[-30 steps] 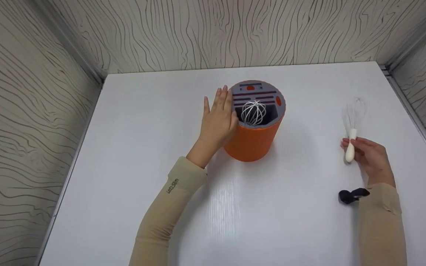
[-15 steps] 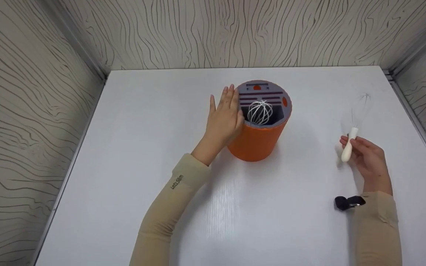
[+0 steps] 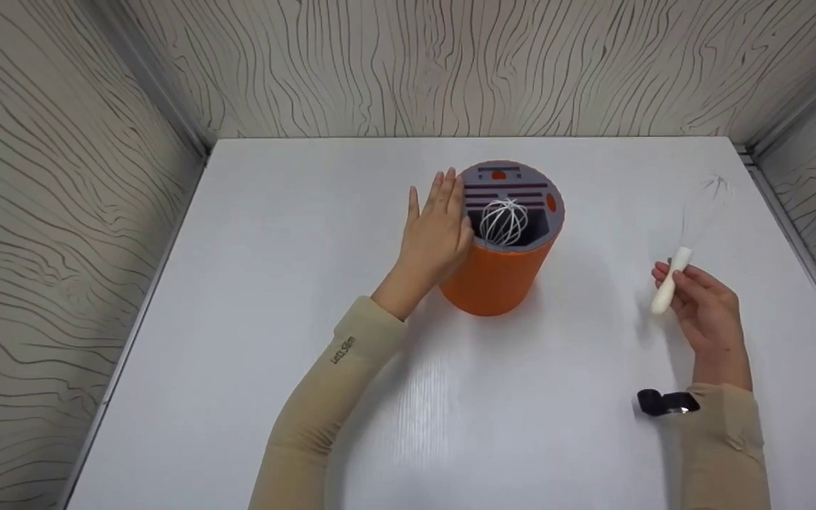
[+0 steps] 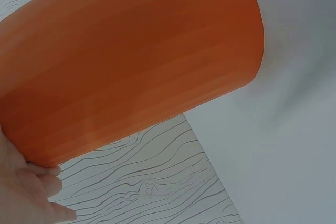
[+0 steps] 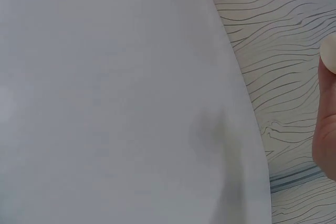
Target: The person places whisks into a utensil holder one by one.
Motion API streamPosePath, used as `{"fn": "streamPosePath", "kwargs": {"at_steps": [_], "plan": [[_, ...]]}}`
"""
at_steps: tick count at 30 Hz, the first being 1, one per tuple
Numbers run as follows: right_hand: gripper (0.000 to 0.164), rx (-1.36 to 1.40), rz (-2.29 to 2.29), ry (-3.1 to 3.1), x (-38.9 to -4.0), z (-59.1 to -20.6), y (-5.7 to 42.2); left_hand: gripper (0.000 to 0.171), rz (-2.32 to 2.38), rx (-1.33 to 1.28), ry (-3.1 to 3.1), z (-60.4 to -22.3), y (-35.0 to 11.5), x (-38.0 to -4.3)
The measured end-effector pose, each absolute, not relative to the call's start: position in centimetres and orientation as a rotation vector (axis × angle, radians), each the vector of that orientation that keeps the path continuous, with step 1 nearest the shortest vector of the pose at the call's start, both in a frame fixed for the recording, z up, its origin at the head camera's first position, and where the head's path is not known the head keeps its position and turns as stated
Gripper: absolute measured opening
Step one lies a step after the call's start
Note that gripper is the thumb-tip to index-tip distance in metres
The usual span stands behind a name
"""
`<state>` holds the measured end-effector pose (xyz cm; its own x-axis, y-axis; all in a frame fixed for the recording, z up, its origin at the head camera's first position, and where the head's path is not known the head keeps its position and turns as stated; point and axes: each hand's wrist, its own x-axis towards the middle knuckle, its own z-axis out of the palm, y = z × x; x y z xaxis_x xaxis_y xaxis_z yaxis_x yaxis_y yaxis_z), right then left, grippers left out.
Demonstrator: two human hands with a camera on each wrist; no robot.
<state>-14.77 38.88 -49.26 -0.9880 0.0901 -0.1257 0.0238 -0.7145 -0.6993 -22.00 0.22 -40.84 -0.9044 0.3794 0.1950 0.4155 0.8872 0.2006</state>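
In the head view, my left hand [image 3: 433, 237] lies with extended fingers against the left side of an orange cylindrical utensil holder [image 3: 496, 283]. The holder stands upright with a grey slotted top. White wires of a whisk [image 3: 503, 221] poke out of its large front opening. Off to the right, my right hand [image 3: 711, 312] pinches a second whisk by its cream handle [image 3: 671, 280], its thin wires pointing away and faint against the white. The left wrist view has the holder's orange wall [image 4: 131, 51] with fingers [image 4: 47, 184] at its edge. Only the handle's end [image 5: 329, 53] shows in the right wrist view.
Both things are over a white table [image 3: 295, 234], enclosed by wood-grain patterned panels [image 3: 394, 67] at the back and sides. A black wrist-worn device [image 3: 666, 402] sticks out from the right sleeve. The table's right edge [image 3: 797, 234] runs beyond the held whisk.
The right hand has tilted the whisk, swinging its wires to the right and its handle end left. The wrist has drawn back slightly. The head view has shifted a little; the left hand stays on the holder.
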Motion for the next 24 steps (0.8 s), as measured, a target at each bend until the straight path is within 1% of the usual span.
{"fn": "streamPosePath", "kwargs": {"at_steps": [9,24], "plan": [[0.026,-0.173,2.777,-1.234,-15.3,-48.4,38.0,0.058,-0.351,-0.608,-2.911,-40.9,1.1,-22.2],[0.028,-0.007,2.816,-1.161,-16.1,-47.2,36.8,0.057,-0.332,-0.626,-2.897,-40.7,1.5,-22.2]]}}
